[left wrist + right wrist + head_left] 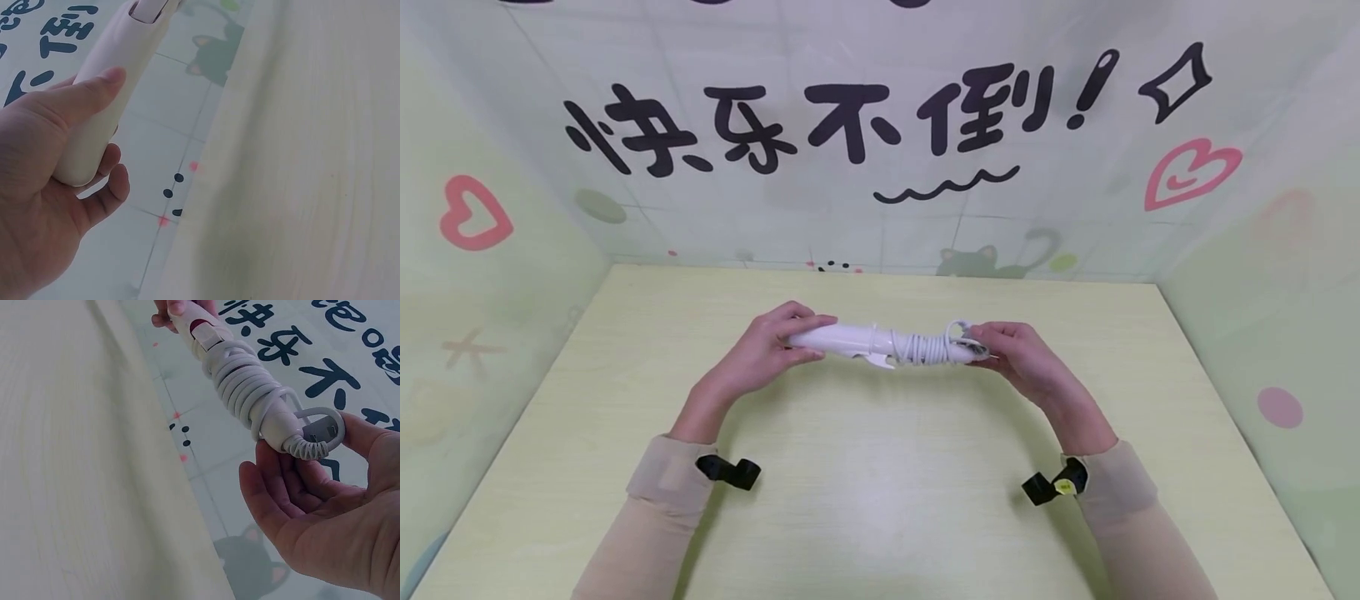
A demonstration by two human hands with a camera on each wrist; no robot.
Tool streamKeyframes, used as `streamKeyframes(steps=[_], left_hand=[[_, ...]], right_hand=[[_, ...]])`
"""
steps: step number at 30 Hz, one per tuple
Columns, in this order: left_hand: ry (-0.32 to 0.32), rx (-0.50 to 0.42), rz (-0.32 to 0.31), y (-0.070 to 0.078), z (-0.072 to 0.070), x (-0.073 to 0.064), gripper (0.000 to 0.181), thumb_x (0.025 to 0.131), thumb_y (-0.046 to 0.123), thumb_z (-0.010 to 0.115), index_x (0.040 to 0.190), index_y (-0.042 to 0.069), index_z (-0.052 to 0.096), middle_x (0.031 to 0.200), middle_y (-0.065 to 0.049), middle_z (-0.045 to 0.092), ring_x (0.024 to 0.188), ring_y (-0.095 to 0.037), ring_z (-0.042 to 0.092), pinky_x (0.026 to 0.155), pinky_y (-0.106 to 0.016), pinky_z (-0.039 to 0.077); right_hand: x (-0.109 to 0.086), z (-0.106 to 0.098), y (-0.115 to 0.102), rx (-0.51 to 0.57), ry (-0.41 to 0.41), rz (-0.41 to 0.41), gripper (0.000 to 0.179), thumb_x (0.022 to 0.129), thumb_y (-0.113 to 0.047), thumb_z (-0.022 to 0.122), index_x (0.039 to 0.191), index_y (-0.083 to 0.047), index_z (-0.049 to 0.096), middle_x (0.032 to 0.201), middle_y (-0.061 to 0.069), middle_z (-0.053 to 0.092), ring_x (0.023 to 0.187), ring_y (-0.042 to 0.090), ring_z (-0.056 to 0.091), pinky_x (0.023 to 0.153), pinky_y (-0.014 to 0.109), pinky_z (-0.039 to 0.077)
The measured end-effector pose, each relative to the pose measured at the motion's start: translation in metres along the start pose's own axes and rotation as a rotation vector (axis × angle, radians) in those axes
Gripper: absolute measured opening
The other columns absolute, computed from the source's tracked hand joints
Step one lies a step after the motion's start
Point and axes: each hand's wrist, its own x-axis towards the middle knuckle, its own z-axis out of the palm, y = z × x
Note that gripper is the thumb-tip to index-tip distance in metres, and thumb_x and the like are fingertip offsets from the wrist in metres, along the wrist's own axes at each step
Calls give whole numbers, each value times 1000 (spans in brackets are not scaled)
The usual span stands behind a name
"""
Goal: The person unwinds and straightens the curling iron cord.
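Observation:
A white curling iron [838, 338] is held level above the table between both hands, its cord [927, 349] wound in several coils round the right half. My left hand [767, 348] grips the smooth, rounded end, thumb along one side and fingers behind it in the left wrist view. At the other end, my right hand [1032, 360] pinches the cord end, with the thumb at a cord loop and fingertips under the ribbed cord sleeve [306, 449]. A grey plug [322, 430] shows inside that loop. Midway along the iron, a small lever [880, 362] juts out toward me.
The pale wood-grain table [865, 483] lies below both arms. A printed backdrop [850, 217] with black characters stands along its back edge, and side panels [1262, 333] flank it. Black wrist mounts [730, 472] sit on both sleeves.

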Motion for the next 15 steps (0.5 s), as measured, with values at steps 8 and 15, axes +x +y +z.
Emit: streamKeyframes(steps=[8,15], left_hand=[[-7,4,13,0,-4,-1,48,83,-1,83,129,6,72,113,-9,63,94,-25,58,73,-31,50],[-32,-9,-11,0,-5,-4,49,83,0,84,130,7,71,114,-8,63,97,-25,59,75,-31,51]], right_hand=[[0,-3,1,-6,-72,17,24,106,-4,50,98,-2,73,99,5,69,89,12,67,85,27,55],[1,-6,5,27,-136,49,22,105,-5,52,96,-6,72,93,4,71,85,11,68,84,27,56]])
